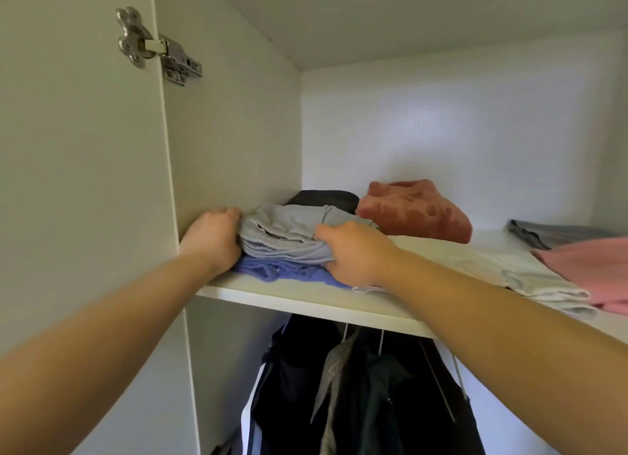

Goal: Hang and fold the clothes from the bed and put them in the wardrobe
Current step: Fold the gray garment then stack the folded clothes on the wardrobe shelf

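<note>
Folded light grey fabric garment [289,237]: at the front left corner of the white wardrobe shelf [306,298], stacked on top of a folded blue fabric garment [292,274], close to the left wall of the wardrobe.

Left hand [212,240]: at the left end of the grey garment, fingers [231,214] curled round that end and gripping it.

Right hand [353,254]: at the right front of the same garment, fingers curled under its edge, thumb [326,232] laid on top, holding the fabric.

Folded black garment [323,196]: behind the grey stack, toward the back edge of the shelf.

Folded rust-red plush garment [414,209]: just beside the black one, to its right.

Folded off-white garment [509,271]: flat along the front edge, right of the right forearm.

Folded pink garment [588,267]: at the right end, overlapping the off-white one.

Folded dark grey garment [550,235]: behind the pink one.

Dark hanging clothes [339,386]: on hangers below the shelf.

Metal door hinge [156,46]: upper left, joining the open door to the wardrobe side.
</note>
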Demonstrator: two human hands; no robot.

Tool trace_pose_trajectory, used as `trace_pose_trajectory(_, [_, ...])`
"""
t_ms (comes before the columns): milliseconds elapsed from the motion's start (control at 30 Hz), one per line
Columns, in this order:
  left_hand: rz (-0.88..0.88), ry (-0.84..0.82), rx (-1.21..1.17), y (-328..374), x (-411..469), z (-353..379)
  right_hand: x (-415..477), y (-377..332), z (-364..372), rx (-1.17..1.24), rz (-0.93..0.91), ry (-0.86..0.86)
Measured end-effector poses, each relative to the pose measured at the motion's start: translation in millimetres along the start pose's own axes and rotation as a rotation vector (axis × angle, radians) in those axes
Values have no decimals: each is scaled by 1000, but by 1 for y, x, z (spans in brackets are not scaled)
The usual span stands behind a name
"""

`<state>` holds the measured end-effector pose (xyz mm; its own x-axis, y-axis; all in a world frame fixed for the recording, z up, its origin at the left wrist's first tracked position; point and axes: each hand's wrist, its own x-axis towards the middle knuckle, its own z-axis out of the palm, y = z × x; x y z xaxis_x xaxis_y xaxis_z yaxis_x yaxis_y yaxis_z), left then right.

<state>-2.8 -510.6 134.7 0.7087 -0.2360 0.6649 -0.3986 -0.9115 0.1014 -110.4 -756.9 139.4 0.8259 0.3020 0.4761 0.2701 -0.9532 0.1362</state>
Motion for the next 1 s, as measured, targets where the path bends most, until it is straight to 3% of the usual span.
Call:
trace_pose_trajectory(100, [-169,66,42,14,11,-7,-1,4,1,127,100,50])
trace_pose_trajectory(200, [-224,73,35,22,26,-16,-2,7,2,222,171,89])
trace_pose_trajectory(300, [-153,35,-222,20,39,-26,-4,8,2,217,173,89])
trace_pose_trajectory(367, [-98,40,-271,14,43,-32,-5,8,3,187,163,65])
trace_pose_trajectory(500, [243,-1,49,3,40,-44,-7,5,3,131,100,0])
trace_pose_trajectory(567, [227,-141,226,4,34,-47,-8,3,1,81,63,-29])
trace_pose_trajectory(667, [164,-502,574,16,26,-50,-9,2,-1,43,33,-63])
trace_pose_trajectory(767, [159,-721,685,32,42,-67,-9,1,0,27,27,-82])
trace_pose_trajectory(833, [116,-681,627,44,65,-77,-8,1,-1,24,25,-80])
trace_pose_trajectory(933, [98,-436,541,69,88,-66,-10,2,-2,49,26,-71])
trace_pose_trajectory(1000, [60,-402,388,87,93,-45,-10,3,-1,80,39,-64])
